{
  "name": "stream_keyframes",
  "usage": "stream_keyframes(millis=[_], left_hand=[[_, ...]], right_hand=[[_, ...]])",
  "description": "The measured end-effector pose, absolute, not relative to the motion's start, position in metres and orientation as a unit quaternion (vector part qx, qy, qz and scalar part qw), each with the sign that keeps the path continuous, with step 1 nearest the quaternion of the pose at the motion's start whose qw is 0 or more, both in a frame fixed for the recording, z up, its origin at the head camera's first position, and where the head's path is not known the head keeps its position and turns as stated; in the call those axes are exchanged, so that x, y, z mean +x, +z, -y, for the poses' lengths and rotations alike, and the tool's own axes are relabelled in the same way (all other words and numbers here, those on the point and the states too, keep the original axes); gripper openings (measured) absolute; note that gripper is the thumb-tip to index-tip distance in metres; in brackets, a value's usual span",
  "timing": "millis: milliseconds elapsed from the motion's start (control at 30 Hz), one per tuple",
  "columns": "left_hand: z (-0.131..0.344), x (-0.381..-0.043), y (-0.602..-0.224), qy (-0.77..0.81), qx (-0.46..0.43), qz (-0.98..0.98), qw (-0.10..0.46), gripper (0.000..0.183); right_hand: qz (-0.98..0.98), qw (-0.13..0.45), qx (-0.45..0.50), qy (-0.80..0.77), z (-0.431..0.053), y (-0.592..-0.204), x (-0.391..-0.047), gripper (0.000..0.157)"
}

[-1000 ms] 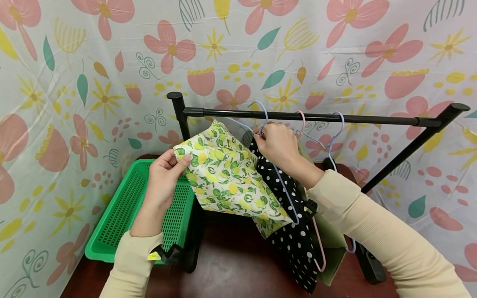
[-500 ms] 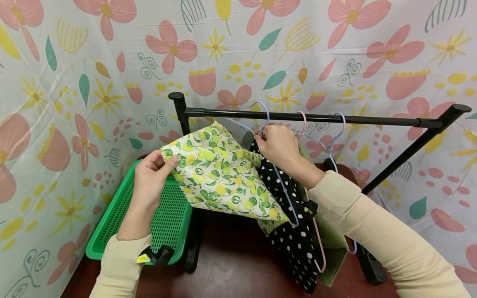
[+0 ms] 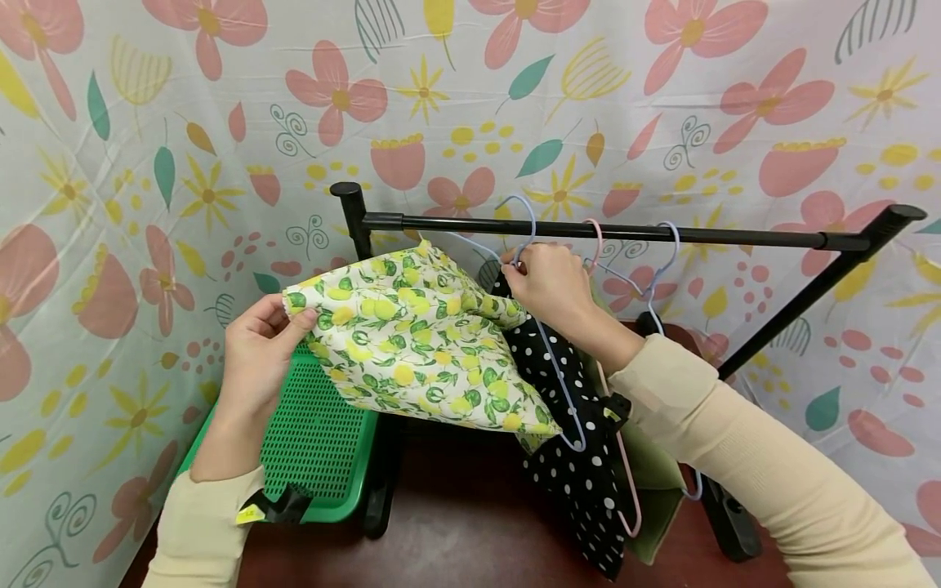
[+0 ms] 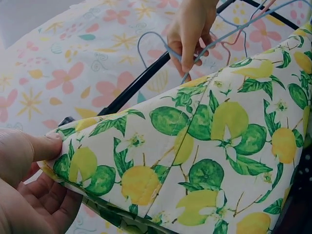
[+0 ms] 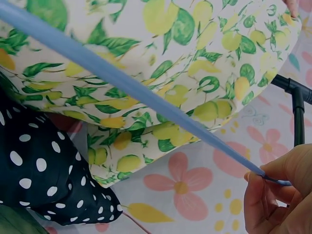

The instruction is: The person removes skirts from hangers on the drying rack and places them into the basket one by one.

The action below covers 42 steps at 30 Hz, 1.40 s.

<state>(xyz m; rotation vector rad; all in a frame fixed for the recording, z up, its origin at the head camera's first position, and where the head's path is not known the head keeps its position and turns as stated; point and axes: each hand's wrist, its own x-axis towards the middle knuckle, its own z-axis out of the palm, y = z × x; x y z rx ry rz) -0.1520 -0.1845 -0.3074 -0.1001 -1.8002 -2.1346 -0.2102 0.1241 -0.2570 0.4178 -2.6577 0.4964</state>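
My left hand (image 3: 253,351) pinches the left corner of a white cloth printed with lemons and green leaves (image 3: 412,335), thumb on top. The cloth is stretched toward the left and drapes over one side of a blue clothes hanger (image 3: 562,384), whose hook rises at the black rack bar (image 3: 456,223). Just below that hook, the fingers of my right hand (image 3: 551,282) pinch the hanger's neck. In the right wrist view the hanger's arm (image 5: 146,100) crosses in front of the lemon cloth, running up to the fingertips.
A black polka-dot cloth (image 3: 577,498), an olive-green cloth (image 3: 657,490), a pink hanger (image 3: 628,474) and another blue hanger (image 3: 669,245) hang to the right. At the left, a green plastic basket (image 3: 323,441) stands on the dark red tabletop (image 3: 456,506). A floral curtain (image 3: 243,147) surrounds everything.
My left hand has moved left, drawing the lemon cloth's corner with it so that more of the cloth spreads out over the basket. The right hand stays at the hanger's neck.
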Motion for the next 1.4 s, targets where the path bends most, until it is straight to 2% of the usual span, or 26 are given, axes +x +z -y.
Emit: stream_keyframes(millis=[600,967,1167,1400], left_hand=[[0.212,-0.151,-0.296,-0.769,-0.041,0.587,0.250,0.010],[0.226,-0.153,-0.286,-0.790,0.021,0.554,0.263,0.020],[0.230,-0.151,-0.283,-0.791,0.037,0.544,0.277,0.020],[0.249,-0.150,-0.281,-0.781,0.074,0.548,0.289,0.021]], right_hand=[[0.948,0.203,0.167,0.180,-0.123,-0.250,-0.206,0.051],[0.943,0.195,0.191,0.192,-0.127,-0.245,-0.212,0.051],[0.943,0.180,0.198,0.197,-0.130,-0.242,-0.216,0.051],[0.940,0.195,0.206,0.189,-0.132,-0.243,-0.215,0.052]])
